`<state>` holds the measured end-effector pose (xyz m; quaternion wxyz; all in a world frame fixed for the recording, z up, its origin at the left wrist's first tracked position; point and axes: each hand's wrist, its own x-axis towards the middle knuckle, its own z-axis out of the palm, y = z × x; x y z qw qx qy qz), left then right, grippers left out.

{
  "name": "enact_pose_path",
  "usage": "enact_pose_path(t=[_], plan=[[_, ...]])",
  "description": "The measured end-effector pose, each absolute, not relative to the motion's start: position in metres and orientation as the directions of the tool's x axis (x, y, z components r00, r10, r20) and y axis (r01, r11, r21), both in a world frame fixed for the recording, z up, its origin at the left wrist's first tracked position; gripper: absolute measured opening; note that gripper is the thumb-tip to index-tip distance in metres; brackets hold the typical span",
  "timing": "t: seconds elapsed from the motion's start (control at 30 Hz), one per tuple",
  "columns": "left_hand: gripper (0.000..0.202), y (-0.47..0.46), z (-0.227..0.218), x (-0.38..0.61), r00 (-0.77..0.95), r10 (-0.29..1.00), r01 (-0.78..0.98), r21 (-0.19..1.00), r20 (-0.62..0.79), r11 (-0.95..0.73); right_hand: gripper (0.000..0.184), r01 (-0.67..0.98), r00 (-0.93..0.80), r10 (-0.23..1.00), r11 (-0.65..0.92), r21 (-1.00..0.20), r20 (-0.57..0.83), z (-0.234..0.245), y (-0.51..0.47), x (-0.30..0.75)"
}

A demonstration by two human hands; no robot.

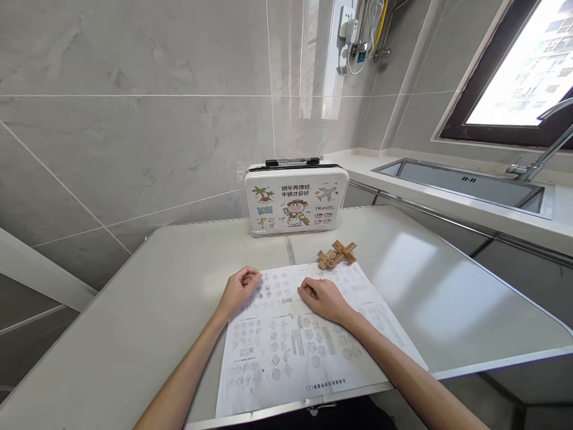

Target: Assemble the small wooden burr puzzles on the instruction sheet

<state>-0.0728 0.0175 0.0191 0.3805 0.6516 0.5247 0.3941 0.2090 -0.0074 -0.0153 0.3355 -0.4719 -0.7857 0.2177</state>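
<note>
A large printed sheet (295, 358) with rows of small assembly drawings lies flat on the table, its heading upside down to me. My left hand (242, 288) rests at the sheet's upper left edge, fingers curled in a loose fist with nothing visible in them. On the upper middle of the paper lies my right hand (326, 298), also loosely closed, with no object showing. Just beyond it, at the sheet's far right edge, wooden puzzle pieces (336, 255) marked with numbers and letters sit crossed together in a small cluster. Neither hand touches them.
A white cartoon-printed case (298, 203) with a black handle stands upright at the back of the folding table (134, 334), near the tiled wall. To the right are a counter with a sink (465, 179), a tap (544, 152) and a window. Wall sockets hang above.
</note>
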Motion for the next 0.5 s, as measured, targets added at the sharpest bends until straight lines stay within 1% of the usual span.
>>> enact_pose_path(t=[0.2, 0.3, 0.4, 0.5], plan=[[0.034, 0.019, 0.017, -0.073, 0.121, 0.987, 0.408, 0.901, 0.106, -0.147, 0.028, 0.587, -0.322, 0.893, 0.449, -0.674, 0.314, -0.013, -0.007, 0.208], [0.034, 0.018, 0.018, -0.073, 0.124, 0.987, 0.411, 0.9, 0.103, -0.146, 0.028, 0.568, -0.296, 0.907, 0.42, -0.708, 0.3, -0.01, -0.007, 0.208], [0.035, 0.018, 0.017, -0.073, 0.129, 0.986, 0.414, 0.898, 0.102, -0.147, 0.03, 0.507, -0.263, 0.92, 0.389, -0.769, 0.291, -0.007, -0.007, 0.209], [0.036, 0.018, 0.016, -0.074, 0.131, 0.986, 0.413, 0.898, 0.104, -0.149, 0.037, 0.388, -0.235, 0.928, 0.362, -0.848, 0.289, 0.0, -0.005, 0.214]])
